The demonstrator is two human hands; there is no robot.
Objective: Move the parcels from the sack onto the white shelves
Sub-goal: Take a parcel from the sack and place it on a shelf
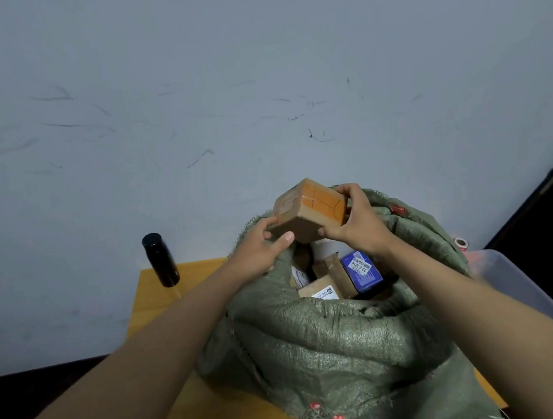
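Sack [330, 345] open | both hands hold parcel [308, 211] | bottle [161, 259] left

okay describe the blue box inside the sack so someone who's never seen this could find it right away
Start at the big green woven sack standing on the yellow table and look into its open mouth, just below the tan parcel that both hands hold above it. On the right side of the opening sits the blue box with a white printed label on top. Its neighbours are all plain brown cardboard; it is the only blue one.
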